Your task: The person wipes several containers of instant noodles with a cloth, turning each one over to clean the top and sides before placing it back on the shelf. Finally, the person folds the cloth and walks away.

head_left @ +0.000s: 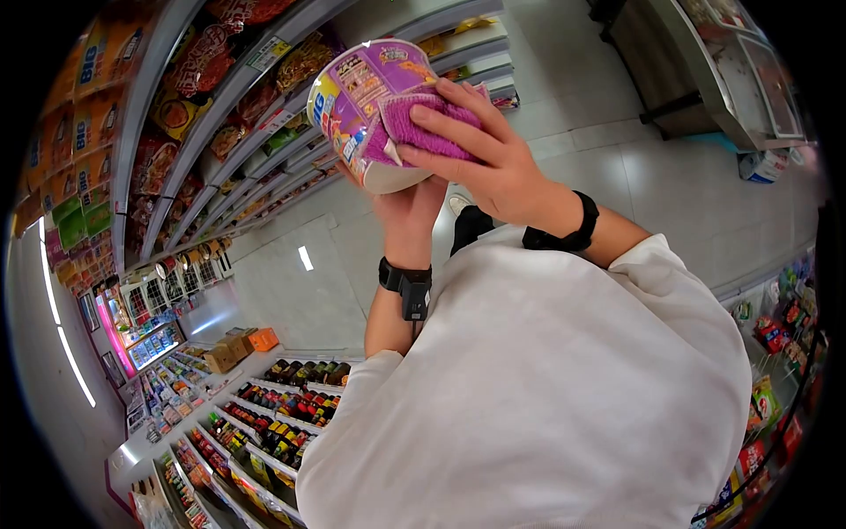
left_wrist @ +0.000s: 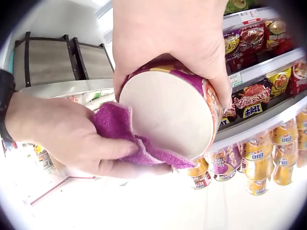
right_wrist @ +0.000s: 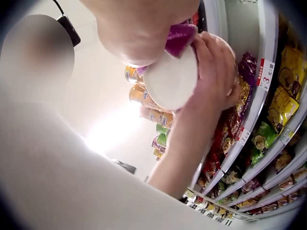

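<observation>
A large purple noodle cup (head_left: pixel 359 93) is tilted in the head view, its white round base (left_wrist: pixel 165 112) facing the left wrist camera. My left hand (head_left: pixel 411 216) grips the cup from behind and below; in the left wrist view its fingers wrap the cup's side. My right hand (head_left: pixel 493 163) presses a purple cloth (head_left: pixel 423 123) against the cup's side, fingers spread over the cloth. In the left wrist view the cloth (left_wrist: pixel 115 122) lies along the base's edge, pinched between the right hand's thumb and fingers.
Shelves (head_left: pixel 189 132) of packaged noodles run along the left and ahead. More noodle cups (left_wrist: pixel 256 163) stand above them. Bottles (head_left: pixel 291 406) fill shelves at lower left. A metal-framed counter (head_left: pixel 679 79) stands at upper right, above the tiled floor (head_left: pixel 582 167).
</observation>
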{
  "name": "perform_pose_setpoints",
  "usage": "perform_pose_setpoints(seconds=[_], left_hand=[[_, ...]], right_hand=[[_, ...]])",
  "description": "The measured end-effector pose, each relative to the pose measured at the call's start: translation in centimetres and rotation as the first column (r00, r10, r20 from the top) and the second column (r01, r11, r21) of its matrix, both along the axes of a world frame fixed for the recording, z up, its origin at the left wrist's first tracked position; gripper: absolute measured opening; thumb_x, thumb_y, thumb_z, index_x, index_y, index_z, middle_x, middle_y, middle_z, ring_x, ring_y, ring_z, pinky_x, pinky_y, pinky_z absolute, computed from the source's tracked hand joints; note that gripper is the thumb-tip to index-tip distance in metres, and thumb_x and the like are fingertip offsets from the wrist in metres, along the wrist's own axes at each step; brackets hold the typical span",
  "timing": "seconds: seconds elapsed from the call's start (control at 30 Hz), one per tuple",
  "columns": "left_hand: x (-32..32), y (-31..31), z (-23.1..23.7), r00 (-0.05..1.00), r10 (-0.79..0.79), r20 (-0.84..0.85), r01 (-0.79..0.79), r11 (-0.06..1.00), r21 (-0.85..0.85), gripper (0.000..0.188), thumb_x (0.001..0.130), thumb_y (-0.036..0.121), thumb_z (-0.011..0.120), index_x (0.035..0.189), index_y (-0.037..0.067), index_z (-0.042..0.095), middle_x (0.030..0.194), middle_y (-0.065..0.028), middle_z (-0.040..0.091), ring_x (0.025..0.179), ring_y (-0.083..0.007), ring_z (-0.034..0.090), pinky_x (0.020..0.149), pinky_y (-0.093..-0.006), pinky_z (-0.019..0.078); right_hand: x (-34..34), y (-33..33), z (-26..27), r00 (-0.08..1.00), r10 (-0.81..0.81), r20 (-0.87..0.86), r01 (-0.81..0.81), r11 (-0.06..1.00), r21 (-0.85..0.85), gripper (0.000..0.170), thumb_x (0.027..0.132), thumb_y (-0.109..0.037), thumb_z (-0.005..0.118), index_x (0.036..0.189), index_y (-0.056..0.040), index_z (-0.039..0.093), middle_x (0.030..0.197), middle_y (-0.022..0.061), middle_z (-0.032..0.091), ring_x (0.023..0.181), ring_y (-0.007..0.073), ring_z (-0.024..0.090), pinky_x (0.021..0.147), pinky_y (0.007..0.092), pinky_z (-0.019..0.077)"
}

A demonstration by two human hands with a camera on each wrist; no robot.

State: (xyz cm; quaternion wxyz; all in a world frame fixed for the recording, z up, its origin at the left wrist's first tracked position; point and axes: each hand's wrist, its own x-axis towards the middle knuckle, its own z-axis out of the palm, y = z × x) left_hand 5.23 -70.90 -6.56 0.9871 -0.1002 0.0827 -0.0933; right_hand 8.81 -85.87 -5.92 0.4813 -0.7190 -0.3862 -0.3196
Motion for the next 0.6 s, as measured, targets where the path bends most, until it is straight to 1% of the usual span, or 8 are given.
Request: perform_pose_setpoints(seconds=[0.1,0.2,0.23,0.27,0.37,0.47,0.5,0.6], left_hand=[[1.0,-0.3,-0.2,1.0,0.021,-0.001,-0.021,0.995,0.095,0.103,0.073,0.074,0.065,0.146,0.009,0.033,0.147,-0.0162,0.04,0.134,-0.0355,0.04,0.116,-0.0492,0.0315],[2.0,0.1,-1.1,0.998,0.019,-0.059,-0.009,0.987,0.163,0.1,0.075,0.077,0.06,0.144,0.009,0.036,0.143,-0.0177,0.044,0.13,-0.0367,0.045,0.114,-0.0494,0.0358],[2.1,-0.1,-0.6,0.998,0.042,-0.039,-0.02,0.892,0.451,0.099,0.076,0.079,0.057,0.143,0.009,0.038,0.141,-0.018,0.047,0.126,-0.0378,0.048,0.111,-0.0499,0.0397],[2.3,-0.1,-0.6,0.999,0.032,-0.029,-0.015,0.893,0.451,0.099,0.076,0.079,0.057,0.143,0.009,0.038,0.141,-0.018,0.047,0.126,-0.0378,0.048,0.111,-0.0499,0.0397],[3.4,0.4,-1.2,0.998,0.037,0.056,-0.053,0.947,0.316,0.09,0.087,0.062,0.056,0.15,0.008,0.024,0.15,-0.0203,0.033,0.139,-0.0389,0.032,0.115,-0.0544,0.0279],[2.4,1.5,-0.5,0.998,0.062,-0.023,-0.048,0.921,0.386,0.09,0.086,0.059,0.059,0.151,0.009,0.023,0.15,-0.0217,0.032,0.139,-0.0395,0.031,0.114,-0.0572,0.0273],[2.9,0.8,0.4,0.996,0.077,0.038,-0.084,0.964,0.25,0.089,0.084,0.057,0.06,0.151,0.01,0.024,0.149,-0.0218,0.033,0.138,-0.0405,0.031,0.113,-0.0581,0.0279],[2.7,1.2,0.8,0.995,0.005,0.095,-0.017,0.992,0.122,0.087,0.084,0.054,0.061,0.151,0.011,0.026,0.149,-0.0217,0.034,0.138,-0.0402,0.032,0.113,-0.0567,0.0277]], right_hand=[[-0.4,0.7,-0.8,0.973,-0.183,0.139,0.191,0.981,-0.046,0.045,0.079,-0.016,0.065,0.122,-0.0266,0.067,0.138,-0.0044,0.056,0.132,0.0241,0.048,0.113,0.0491,0.033],[-0.3,0.9,-1.1,0.964,-0.164,0.211,0.191,0.975,-0.115,0.04,0.077,-0.013,0.067,0.115,-0.0236,0.071,0.133,-0.0036,0.06,0.133,0.0245,0.047,0.113,0.0488,0.0331],[-0.5,1.0,-1.0,0.969,-0.143,0.203,0.172,0.976,-0.135,0.039,0.079,-0.014,0.065,0.116,-0.023,0.069,0.136,-0.005,0.058,0.132,0.019,0.049,0.113,0.0483,0.0348],[-0.5,0.8,-1.0,0.965,-0.153,0.213,0.184,0.974,-0.133,0.039,0.079,-0.014,0.065,0.116,-0.023,0.069,0.136,-0.005,0.058,0.132,0.019,0.049,0.113,0.0483,0.0348],[0.1,-0.2,-1.1,0.964,0.164,0.21,-0.109,0.962,-0.251,0.028,0.077,-0.01,0.065,0.105,-0.0133,0.069,0.131,-0.001,0.061,0.128,0.0217,0.053,0.108,0.0455,0.0417],[0.4,-1.9,-1.4,0.971,0.189,0.148,-0.148,0.956,-0.252,0.025,0.075,-0.011,0.07,0.1,-0.0121,0.072,0.123,0.0006,0.065,0.118,0.0248,0.058,0.103,0.044,0.0428],[0.6,-2.4,-2.2,0.98,0.176,0.096,-0.155,0.968,-0.2,0.023,0.074,-0.004,0.068,0.096,-0.0111,0.072,0.118,0.0024,0.066,0.112,0.0256,0.06,0.098,0.0426,0.045],[2.1,-4.8,-2.6,0.991,0.135,-0.014,-0.136,0.98,-0.146,0.023,0.074,0.001,0.062,0.095,-0.0067,0.07,0.117,0.0061,0.065,0.107,0.0266,0.059,0.095,0.043,0.0468]])
